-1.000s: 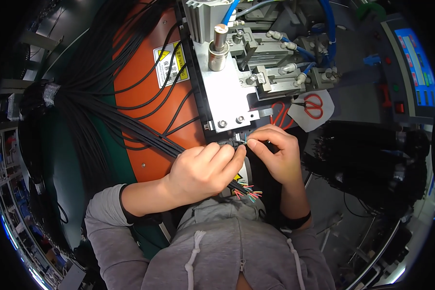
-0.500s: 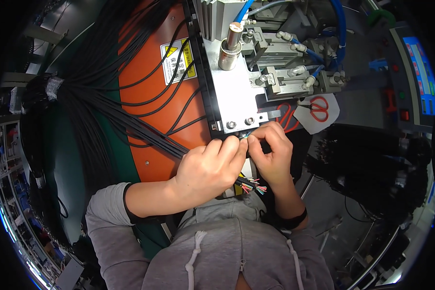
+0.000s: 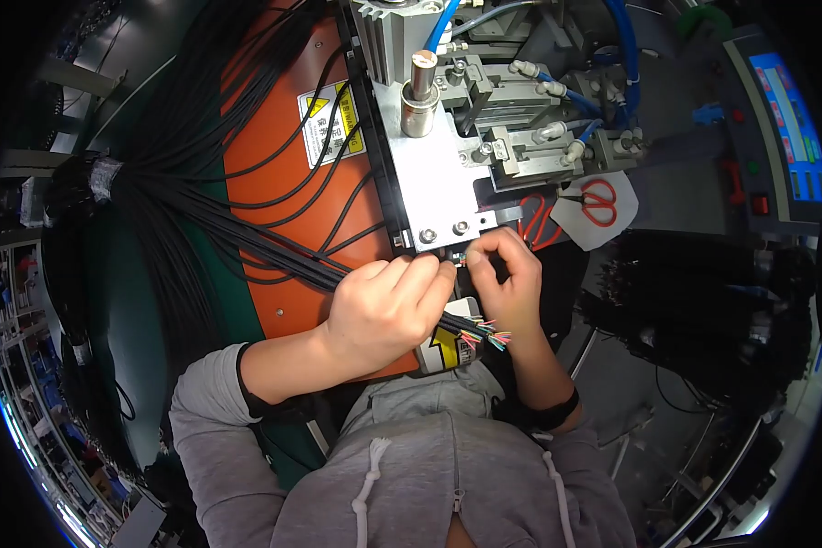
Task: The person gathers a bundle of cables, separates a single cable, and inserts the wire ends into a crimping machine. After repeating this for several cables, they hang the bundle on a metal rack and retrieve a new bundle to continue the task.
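My left hand (image 3: 384, 306) is closed round a bundle of black cables (image 3: 315, 267). Their stripped ends, with thin coloured wires (image 3: 484, 336), stick out below its fingers. The left thumb and fingertips also reach the lower end of a metal clamping fixture (image 3: 434, 183). My right hand (image 3: 510, 279) has its thumb and forefinger bent together beside small coloured wires (image 3: 459, 258) just under that fixture. Whether the right fingertips grip those wires is too small to see. Between the two hands the wires sit close against the fixture's edge.
An orange panel (image 3: 265, 219) carries a warning label (image 3: 331, 128) and several loose black cables. Pneumatic cylinders (image 3: 539, 137) with blue hoses stand right of the fixture. Red-handled scissors (image 3: 599, 203) lie on a white sheet. A control screen (image 3: 788, 128) is at far right, with dark cable bundles (image 3: 703, 320) below.
My right fingertips have drawn slightly apart from the left ones, baring the coloured wires at the fixture. The cable ends below my left hand show more. The whole view has shifted a little.
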A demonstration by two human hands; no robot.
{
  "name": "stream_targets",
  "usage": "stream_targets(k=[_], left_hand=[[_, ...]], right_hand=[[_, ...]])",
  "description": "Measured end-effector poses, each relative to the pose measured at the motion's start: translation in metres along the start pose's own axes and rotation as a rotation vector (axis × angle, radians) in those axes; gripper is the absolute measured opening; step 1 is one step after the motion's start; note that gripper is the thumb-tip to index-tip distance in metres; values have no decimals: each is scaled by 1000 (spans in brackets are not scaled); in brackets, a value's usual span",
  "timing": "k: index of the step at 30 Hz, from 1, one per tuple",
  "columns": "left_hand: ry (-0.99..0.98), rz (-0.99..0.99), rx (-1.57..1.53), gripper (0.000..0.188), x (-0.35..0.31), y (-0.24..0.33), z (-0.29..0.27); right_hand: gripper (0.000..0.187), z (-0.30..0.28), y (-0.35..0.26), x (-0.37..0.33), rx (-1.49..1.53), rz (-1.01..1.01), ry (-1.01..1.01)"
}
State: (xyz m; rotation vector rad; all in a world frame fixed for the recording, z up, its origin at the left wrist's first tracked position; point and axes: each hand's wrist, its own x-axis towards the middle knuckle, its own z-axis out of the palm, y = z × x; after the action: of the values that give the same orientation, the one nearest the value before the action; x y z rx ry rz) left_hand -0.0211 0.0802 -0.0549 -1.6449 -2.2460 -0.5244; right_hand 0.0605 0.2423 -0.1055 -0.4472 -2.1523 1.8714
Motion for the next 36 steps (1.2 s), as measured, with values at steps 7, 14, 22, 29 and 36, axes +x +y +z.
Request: stream_targets(k=[7,14,22,29,36], left_hand=[[-117,-102,-5,23,-1,6,-11],[-226,-143,57,23,-4,6,-17],[-100,-19,-240,25,4,-5,-15],[-29,3,-346,31,5,-5,-13],[29,71,-341,32,11,-8,-18]], right_hand=[[8,5,1,-2,-170,-196,129],[13,-24,-7,-1,-111,-421,-62],[23,-34,-27,-5,-102,-681,-278],[23,-30,-42,-4,-144,-844,-318],[20,-31,-32,-12,-115,-695,-218]])
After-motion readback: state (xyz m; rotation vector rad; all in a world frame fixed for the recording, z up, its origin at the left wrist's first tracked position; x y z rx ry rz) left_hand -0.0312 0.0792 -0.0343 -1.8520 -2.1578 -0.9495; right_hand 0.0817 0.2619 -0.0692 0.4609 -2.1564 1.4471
